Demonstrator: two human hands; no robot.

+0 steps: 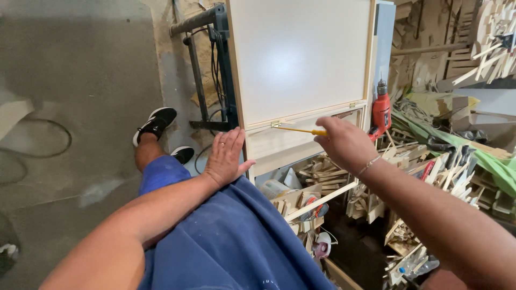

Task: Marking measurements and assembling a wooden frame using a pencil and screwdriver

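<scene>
My right hand (344,142) grips a yellow-handled screwdriver (298,130) whose tip points left at a small brass hinge (278,124) on a white panel (301,56) in a pale wooden frame. My left hand (226,157) lies flat, fingers together, against the lower left corner of the wooden box (277,146) under the panel. A second brass hinge (352,105) sits further right on the same edge. A red power drill (381,110) stands upright just behind my right hand.
A dark metal stand (215,64) with cables is left of the panel. Heaps of wood offcuts (430,177) fill the right side and the space below. My legs in blue shorts and black shoes (156,123) stand on grey concrete floor at the left.
</scene>
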